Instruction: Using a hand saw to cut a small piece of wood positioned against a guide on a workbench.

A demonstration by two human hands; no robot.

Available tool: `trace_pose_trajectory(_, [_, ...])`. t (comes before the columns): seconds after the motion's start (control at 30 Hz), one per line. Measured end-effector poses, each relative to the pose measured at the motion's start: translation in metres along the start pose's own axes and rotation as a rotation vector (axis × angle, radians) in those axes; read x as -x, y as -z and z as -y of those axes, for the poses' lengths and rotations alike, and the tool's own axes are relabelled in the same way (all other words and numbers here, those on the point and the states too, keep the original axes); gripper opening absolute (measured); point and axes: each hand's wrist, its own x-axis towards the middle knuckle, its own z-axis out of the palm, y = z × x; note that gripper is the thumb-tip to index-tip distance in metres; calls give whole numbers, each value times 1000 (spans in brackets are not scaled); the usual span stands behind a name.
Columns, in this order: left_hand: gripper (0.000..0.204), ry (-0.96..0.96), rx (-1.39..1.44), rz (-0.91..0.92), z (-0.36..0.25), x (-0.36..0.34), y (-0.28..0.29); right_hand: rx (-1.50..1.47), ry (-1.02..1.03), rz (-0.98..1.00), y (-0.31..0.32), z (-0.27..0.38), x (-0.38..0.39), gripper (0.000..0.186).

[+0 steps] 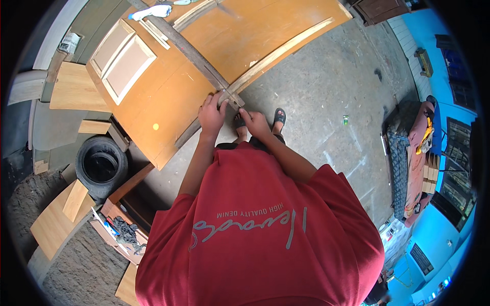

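Observation:
An orange board (132, 122) lies at the upper left, crossed by a long, weathered grey-brown wooden bar (191, 56). At the board's near corner the bar meets a short wooden piece (230, 99) and a pale strip (286, 43) along the board's edge. My left hand (211, 115) grips this junction, fingers curled over the wood. My right hand (255, 123) is closed at the bar's lower end, touching it; whether its fingertips pinch the wood or something small is too small to tell. Two pale framed panels (122, 69) and a white-and-blue item (150, 13) lie on the board.
Two stacked tires (94, 153) stand at left beside loose boards (58, 219) and a wooden unit with clutter (120, 232). My sandalled feet stand on the concrete floor (332, 81). Cushions or mattresses (408, 158) are piled at right against a blue wall (429, 245).

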Motion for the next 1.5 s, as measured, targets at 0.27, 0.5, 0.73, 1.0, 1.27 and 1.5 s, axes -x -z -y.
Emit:
trace_pose_trajectory(0.27, [36, 7, -22, 21, 3, 3, -1, -77, -55, 71, 18, 11, 18, 66])
trace_pose_trajectory(0.5, [36, 83, 20, 90, 0, 3, 0, -3, 37, 6, 1, 2, -3, 68])
trace_pose_trajectory(0.73, [34, 15, -16, 5, 4, 9, 0, -122, -108, 106, 26, 10, 31, 67])
trace_pose_trajectory(1.0, [35, 79, 9, 83, -1, 3, 3, -29, -57, 41, 4, 10, -1, 69])
trace_pose_trajectory(1.27, [34, 11, -9, 24, -3, 5, 2, -64, -112, 127, 19, 10, 1, 69])
trace_pose_trajectory(1.5, [37, 100, -1, 89, 3, 9, 2, -75, -80, 124, 20, 3, 21, 69])
